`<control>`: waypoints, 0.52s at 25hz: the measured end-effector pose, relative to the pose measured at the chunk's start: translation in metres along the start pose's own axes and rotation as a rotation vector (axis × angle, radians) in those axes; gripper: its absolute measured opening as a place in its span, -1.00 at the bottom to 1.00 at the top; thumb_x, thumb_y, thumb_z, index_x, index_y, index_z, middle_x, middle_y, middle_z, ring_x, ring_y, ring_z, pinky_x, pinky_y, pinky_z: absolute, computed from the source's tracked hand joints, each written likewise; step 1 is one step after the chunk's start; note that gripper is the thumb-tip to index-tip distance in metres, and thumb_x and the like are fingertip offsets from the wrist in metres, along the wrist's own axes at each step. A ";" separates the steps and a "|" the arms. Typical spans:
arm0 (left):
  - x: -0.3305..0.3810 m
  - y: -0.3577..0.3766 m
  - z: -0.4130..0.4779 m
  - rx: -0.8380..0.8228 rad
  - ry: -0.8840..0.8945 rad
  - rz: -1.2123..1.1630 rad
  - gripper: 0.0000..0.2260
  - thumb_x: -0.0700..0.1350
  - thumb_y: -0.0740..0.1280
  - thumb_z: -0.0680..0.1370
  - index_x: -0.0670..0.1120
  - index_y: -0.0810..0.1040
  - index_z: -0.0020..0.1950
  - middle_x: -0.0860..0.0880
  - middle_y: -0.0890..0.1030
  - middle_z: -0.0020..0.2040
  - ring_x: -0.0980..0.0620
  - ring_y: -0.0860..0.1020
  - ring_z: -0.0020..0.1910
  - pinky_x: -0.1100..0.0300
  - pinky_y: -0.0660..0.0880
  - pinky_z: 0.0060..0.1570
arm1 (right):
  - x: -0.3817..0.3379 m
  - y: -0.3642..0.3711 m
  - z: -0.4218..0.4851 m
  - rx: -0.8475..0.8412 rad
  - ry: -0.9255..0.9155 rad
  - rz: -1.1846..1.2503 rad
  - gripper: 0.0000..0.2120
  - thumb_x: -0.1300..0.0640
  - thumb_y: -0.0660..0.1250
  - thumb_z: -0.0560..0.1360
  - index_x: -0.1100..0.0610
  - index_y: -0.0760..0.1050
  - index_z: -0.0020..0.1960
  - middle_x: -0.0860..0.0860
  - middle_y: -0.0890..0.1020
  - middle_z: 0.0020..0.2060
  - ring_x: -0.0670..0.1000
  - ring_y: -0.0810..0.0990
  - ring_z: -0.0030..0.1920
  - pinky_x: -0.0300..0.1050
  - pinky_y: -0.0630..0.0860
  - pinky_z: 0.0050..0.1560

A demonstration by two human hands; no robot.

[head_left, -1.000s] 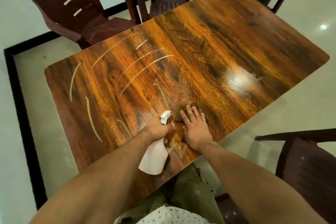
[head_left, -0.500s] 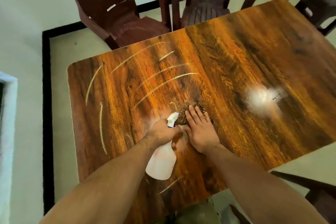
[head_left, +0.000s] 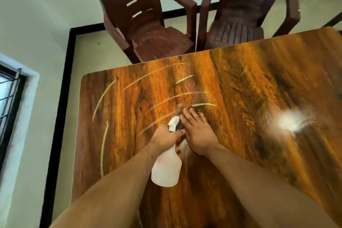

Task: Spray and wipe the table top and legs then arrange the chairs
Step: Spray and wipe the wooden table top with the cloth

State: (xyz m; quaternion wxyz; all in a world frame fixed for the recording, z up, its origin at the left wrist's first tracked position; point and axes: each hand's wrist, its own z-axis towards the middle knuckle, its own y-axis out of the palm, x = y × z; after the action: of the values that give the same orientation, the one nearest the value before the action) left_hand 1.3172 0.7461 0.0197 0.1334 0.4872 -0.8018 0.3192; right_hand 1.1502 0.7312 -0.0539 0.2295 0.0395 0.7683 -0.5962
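The left grip (head_left: 166,138) is curled round the neck of a white spray bottle (head_left: 166,170), with one finger reaching forward at the trigger. The bottle's long axis runs from near to far. Its rounded base is towards the person and its nozzle head points away, towards the far edge of the worktop (head_left: 240,89) and slightly right. It is over the middle of the worktop's left half; whether the base touches the wood cannot be told.

Just beside it, the right grip (head_left: 199,135) lies flat, palm down, with the fingers straight and spread, pointing away. It presses on a brown cloth (head_left: 180,107), which shows only as a blurred edge past the fingertips.

Pale curved streaks (head_left: 103,98) arc across the wood-grain surface to the left of the hands and beyond them. A bright glare patch (head_left: 290,120) sits to the right.

Two dark brown plastic armchairs, the left chair (head_left: 148,24) and the right chair (head_left: 240,15), stand side by side at the far edge, facing the worktop. A barred window (head_left: 9,107) is on the left wall.
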 end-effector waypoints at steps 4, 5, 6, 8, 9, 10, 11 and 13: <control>0.034 -0.013 0.027 0.060 0.009 -0.077 -0.78 0.04 0.45 0.57 -0.05 0.49 -0.02 -0.18 0.70 -0.07 -0.05 0.64 -0.27 -0.02 0.65 -0.15 | 0.019 -0.022 0.046 0.100 0.151 -0.053 -0.46 -0.08 -0.12 0.69 0.03 -0.04 0.63 0.02 -0.09 0.62 0.09 -0.19 0.61 0.14 -0.21 0.58; 0.043 -0.016 0.034 0.066 0.020 -0.084 -0.78 0.04 0.45 0.57 -0.04 0.47 -0.06 -0.20 0.70 -0.04 -0.07 0.63 -0.24 -0.03 0.64 -0.13 | 0.021 -0.024 0.051 0.062 0.061 -0.045 -0.46 -0.07 -0.11 0.69 0.03 -0.04 0.63 0.02 -0.08 0.62 0.08 -0.20 0.61 0.14 -0.22 0.57; 0.050 -0.019 0.042 0.072 0.039 -0.075 -0.78 0.04 0.44 0.57 -0.07 0.50 -0.04 -0.19 0.69 -0.06 -0.06 0.62 -0.24 0.01 0.60 -0.18 | 0.023 -0.023 0.057 0.025 -0.086 -0.043 -0.47 -0.06 -0.10 0.69 0.00 -0.03 0.63 -0.01 -0.07 0.63 0.05 -0.21 0.60 0.13 -0.21 0.58; 0.063 -0.025 0.054 0.072 0.063 -0.080 -0.73 0.05 0.45 0.57 -0.16 0.56 0.00 -0.14 0.65 -0.16 -0.05 0.59 -0.27 0.02 0.59 -0.23 | 0.033 -0.027 0.078 0.024 -0.123 -0.090 -0.48 -0.04 -0.08 0.69 -0.03 -0.03 0.63 -0.03 -0.06 0.63 0.02 -0.19 0.61 0.12 -0.17 0.59; 0.069 -0.028 0.061 0.078 0.066 -0.097 -0.71 0.06 0.45 0.57 -0.17 0.57 -0.01 -0.15 0.64 -0.18 -0.07 0.58 -0.27 -0.03 0.61 -0.18 | 0.038 -0.035 0.095 0.099 0.039 -0.075 -0.48 -0.02 -0.08 0.69 -0.02 -0.03 0.63 -0.02 -0.06 0.63 0.04 -0.17 0.61 0.13 -0.17 0.58; 0.076 -0.032 0.066 0.094 0.066 -0.113 -0.73 0.05 0.45 0.57 -0.16 0.56 -0.03 -0.16 0.64 -0.17 -0.08 0.58 -0.25 -0.02 0.62 -0.14 | 0.042 -0.040 0.107 0.141 0.136 -0.052 -0.48 -0.02 -0.07 0.69 0.00 -0.02 0.63 0.00 -0.06 0.63 0.06 -0.17 0.61 0.14 -0.17 0.58; 0.082 -0.036 0.073 0.096 0.060 -0.120 -0.76 0.03 0.45 0.58 -0.13 0.55 -0.07 -0.14 0.64 -0.17 -0.06 0.58 -0.24 0.02 0.59 -0.14 | 0.042 -0.042 0.117 0.110 0.100 -0.045 -0.48 -0.02 -0.07 0.69 0.01 -0.02 0.63 -0.01 -0.06 0.62 0.06 -0.17 0.61 0.14 -0.18 0.58; 0.094 -0.044 0.085 0.079 0.059 -0.111 -0.81 -0.01 0.43 0.60 -0.10 0.53 -0.08 -0.07 0.64 -0.19 0.01 0.58 -0.24 0.11 0.55 -0.14 | 0.037 -0.042 0.130 0.022 -0.182 -0.062 -0.48 -0.01 -0.04 0.69 -0.03 0.00 0.63 -0.04 -0.06 0.62 0.03 -0.16 0.61 0.13 -0.17 0.59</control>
State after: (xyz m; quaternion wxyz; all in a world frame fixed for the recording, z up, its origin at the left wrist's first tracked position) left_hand 1.3174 0.6121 0.0210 0.1551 0.5260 -0.7562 0.3571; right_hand 1.1426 0.5902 -0.0553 0.2793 -0.0362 0.7386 -0.6125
